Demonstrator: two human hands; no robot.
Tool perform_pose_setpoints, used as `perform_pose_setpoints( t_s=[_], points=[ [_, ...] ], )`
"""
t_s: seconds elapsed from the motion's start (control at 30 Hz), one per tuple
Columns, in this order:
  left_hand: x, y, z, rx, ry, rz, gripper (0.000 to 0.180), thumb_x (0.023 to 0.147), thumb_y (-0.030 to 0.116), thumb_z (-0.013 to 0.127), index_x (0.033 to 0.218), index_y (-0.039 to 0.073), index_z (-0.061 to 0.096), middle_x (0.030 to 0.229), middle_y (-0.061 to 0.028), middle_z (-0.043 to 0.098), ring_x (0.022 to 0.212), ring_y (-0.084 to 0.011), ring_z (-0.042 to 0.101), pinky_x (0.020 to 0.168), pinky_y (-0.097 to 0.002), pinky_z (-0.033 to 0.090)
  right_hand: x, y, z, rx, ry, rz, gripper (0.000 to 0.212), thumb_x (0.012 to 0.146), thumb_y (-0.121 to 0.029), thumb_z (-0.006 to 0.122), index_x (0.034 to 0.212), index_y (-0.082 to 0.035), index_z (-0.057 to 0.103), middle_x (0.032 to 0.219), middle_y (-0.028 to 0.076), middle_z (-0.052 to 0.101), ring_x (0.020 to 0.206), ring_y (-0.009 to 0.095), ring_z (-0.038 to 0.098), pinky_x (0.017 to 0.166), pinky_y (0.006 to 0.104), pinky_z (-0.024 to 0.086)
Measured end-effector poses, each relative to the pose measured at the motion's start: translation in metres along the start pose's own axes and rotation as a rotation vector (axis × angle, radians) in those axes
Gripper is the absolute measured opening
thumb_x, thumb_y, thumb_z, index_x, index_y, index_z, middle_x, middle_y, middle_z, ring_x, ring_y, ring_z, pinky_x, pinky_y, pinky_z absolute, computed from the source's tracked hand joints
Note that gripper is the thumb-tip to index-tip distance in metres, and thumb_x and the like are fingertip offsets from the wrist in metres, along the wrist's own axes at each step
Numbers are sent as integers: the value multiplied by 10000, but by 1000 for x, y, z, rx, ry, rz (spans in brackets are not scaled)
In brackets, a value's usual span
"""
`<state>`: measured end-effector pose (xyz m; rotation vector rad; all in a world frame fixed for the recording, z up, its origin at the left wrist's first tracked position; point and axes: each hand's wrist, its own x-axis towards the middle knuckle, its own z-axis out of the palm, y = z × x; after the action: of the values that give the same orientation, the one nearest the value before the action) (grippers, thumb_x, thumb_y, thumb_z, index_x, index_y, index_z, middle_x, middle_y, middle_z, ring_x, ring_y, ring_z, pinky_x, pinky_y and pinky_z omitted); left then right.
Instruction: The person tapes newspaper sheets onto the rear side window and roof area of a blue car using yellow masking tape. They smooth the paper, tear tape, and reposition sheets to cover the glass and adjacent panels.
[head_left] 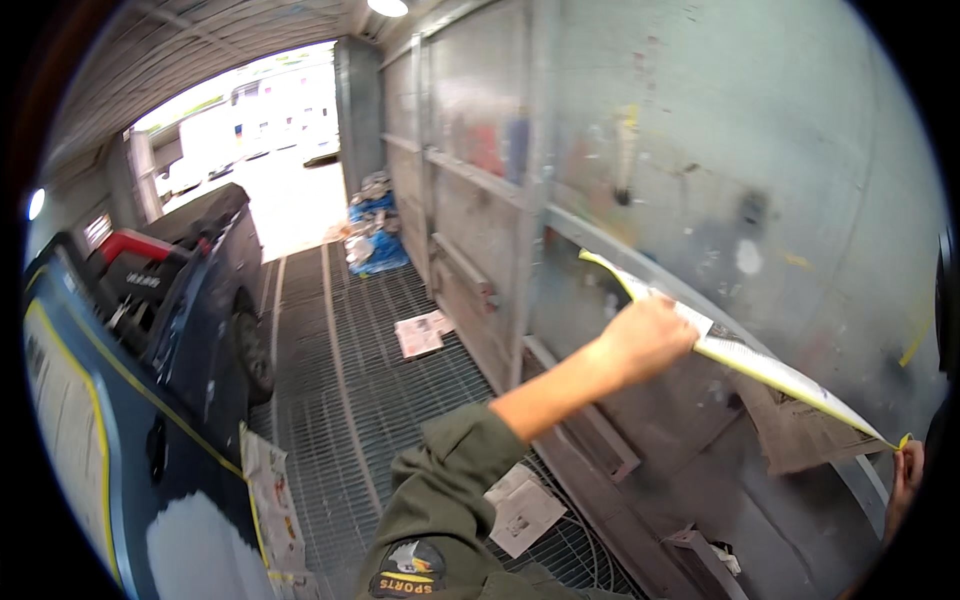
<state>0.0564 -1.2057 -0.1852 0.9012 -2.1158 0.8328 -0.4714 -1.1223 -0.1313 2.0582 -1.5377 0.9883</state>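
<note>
My left hand point(645, 342), coming out of a green sleeve, is closed on a sheet of newspaper point(770, 372) edged with yellow masking tape. The tape's loose end sticks out past the fist to the upper left. At the right rim my right hand point(908, 475), partly cut off, pinches the other end of the taped edge. Stretched between both hands, the edge slopes down to the right in front of the grey wall panel point(680, 240). A brownish part of the sheet hangs below it.
A dark blue vehicle point(190, 350) stands at left, partly masked with paper and yellow tape. Newspaper sheets point(525, 510) lie on the metal grating floor point(330, 400). Blue and white crumpled plastic point(375, 240) lies by the far wall, near the bright open doorway point(290, 180).
</note>
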Motion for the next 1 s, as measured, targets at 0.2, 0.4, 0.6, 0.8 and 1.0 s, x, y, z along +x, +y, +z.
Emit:
perform_pose_setpoints(
  t_s=[0.2, 0.4, 0.6, 0.8, 1.0],
  points=[
    [-184, 108, -163, 89, -314, -435, 74, 793, 86, 570, 841, 45, 608, 728, -103, 655, 730, -254, 671, 767, -357, 520, 18, -127, 84, 315, -92, -279, 89, 902, 22, 598, 904, 1, 511, 707, 86, 391, 623, 137, 372, 571, 266, 336],
    [-310, 228, -344, 152, -477, -929, 84, 825, 113, 568, 861, 64, 626, 746, -78, 678, 706, -242, 687, 697, -337, 541, -19, -363, 134, 630, -228, -640, 185, 828, 16, 653, 1002, -44, 670, 768, 152, 627, 628, 251, 619, 619, 302, 496],
    [-380, 337, -465, 267, -484, -1420, 104, 904, 191, 611, 870, 98, 643, 671, -86, 653, 615, -289, 652, 528, -389, 512, -80, -572, 158, 776, -463, -1090, 62, 775, -86, 663, 820, -57, 693, 746, 109, 661, 642, 297, 638, 596, 358, 509],
    [-379, 416, -527, 103, -724, -2051, 157, 923, 198, 561, 1008, 83, 625, 856, -165, 668, 819, -349, 659, 675, -471, 512, -155, -747, 194, 1150, -1367, -807, 175, 787, -122, 620, 783, 1, 745, 669, 59, 681, 556, 101, 602, 497, 257, 462],
    [-394, 420, -553, 269, -436, -2127, 64, 910, 139, 560, 944, 114, 608, 701, -162, 604, 634, -394, 593, 548, -517, 439, -233, -888, 221, 1307, -1179, -1319, 170, 782, -107, 639, 812, 23, 744, 678, 73, 687, 583, 106, 612, 526, 251, 475]
  ],
)
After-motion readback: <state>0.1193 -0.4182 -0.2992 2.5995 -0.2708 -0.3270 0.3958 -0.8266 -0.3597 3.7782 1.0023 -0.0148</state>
